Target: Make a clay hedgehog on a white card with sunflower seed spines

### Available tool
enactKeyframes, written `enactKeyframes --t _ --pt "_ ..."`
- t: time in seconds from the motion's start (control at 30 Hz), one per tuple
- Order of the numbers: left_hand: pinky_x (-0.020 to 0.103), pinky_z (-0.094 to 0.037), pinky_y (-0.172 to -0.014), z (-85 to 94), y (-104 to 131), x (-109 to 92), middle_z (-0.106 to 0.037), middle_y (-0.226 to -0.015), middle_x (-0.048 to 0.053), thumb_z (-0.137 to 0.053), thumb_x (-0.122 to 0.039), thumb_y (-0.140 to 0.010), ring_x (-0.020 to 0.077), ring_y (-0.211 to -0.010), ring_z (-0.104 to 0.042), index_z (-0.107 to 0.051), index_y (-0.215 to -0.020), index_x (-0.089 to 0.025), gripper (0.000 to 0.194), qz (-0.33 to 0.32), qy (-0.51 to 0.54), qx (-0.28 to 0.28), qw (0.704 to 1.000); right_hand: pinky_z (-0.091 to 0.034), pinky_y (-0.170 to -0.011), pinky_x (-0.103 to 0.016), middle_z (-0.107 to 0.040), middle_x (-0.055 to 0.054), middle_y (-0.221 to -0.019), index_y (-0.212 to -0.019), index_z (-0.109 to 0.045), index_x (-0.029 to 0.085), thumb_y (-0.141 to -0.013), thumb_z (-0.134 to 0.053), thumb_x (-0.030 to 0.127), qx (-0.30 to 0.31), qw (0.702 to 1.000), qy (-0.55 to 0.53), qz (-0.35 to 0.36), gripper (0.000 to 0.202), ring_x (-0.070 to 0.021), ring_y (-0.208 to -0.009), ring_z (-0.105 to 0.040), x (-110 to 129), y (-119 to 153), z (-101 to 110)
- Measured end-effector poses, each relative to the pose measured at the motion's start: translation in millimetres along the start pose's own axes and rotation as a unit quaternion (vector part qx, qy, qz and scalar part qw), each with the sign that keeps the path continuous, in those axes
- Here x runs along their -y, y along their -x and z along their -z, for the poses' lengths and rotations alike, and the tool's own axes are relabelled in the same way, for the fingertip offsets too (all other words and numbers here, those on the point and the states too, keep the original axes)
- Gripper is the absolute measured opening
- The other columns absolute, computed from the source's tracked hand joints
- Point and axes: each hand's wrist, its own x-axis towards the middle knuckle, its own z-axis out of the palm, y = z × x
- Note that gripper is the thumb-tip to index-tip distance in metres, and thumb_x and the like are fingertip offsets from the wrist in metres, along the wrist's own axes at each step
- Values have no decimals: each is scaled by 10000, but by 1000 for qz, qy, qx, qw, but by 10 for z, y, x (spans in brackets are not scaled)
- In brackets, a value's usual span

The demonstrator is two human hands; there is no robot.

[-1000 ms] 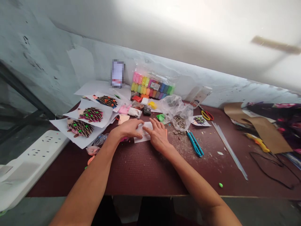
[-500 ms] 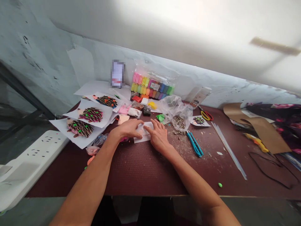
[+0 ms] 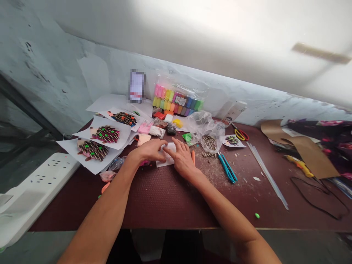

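Observation:
A small white sheet of paper with faint lines lies on the dark red table between my hands. My left hand rests at its left edge, thumb and forefinger apart. Across its right side my right hand lies with fingers stretched out, covering part of the sheet. Just right of that hand is an orange stick. A clear bag of striped seeds stands farther right, with loose seeds in front. Behind the hands are small packs of clay, among them black and white.
Paper sheets with seed hedgehogs overlap at left beside a white power strip. A blue utility knife, scissors, clear glue sticks and a yellow glue gun lie at right. A phone leans against the wall.
My right hand has shifted slightly left over the paper, uncovering more of the orange stick beside it. My left hand has hardly moved.

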Motion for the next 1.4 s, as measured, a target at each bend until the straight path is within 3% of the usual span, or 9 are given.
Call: enactKeyframes --t 0.57,0.77,0.93,1.4 --pt "317 -456 -891 59 35 -47 -661 -1128 73 -684 -406 -645 260 -1032 -605 -536 -1322 -194 725 25 1 23 999 -291 -1108 -485 -357 -67 -1571 -1348 -586 365 -974 -446 201 1 999 26 -36 431 -308 -1434 -300 -89 -4 9" --pt "329 -453 -925 72 37 -52 -629 -1239 105 -694 -421 -643 275 -1085 -600 -527 -1331 -169 752 29 21 35 999 -290 -1092 -476 -346 -82 -1574 -1402 -537 340 -952 -444 143 15 996 32 -80 501 -310 -1430 -304 -170 64 70" --pt "334 -452 -934 54 29 -24 -617 -1273 110 -687 -424 -655 270 -1089 -600 -509 -1345 -178 753 28 24 34 999 -277 -1102 -486 -347 -82 -1577 -1380 -560 345 -938 -475 139 50 996 19 -69 495 -310 -1438 -294 -141 108 87" --pt "327 -456 -916 54 36 -36 -653 -1161 73 -670 -423 -658 260 -1052 -603 -526 -1330 -201 723 24 9 24 999 -317 -1089 -480 -414 -45 -1538 -1288 -635 363 -945 -471 180 7 999 16 -44 423 -305 -1412 -331 -91 46 17"
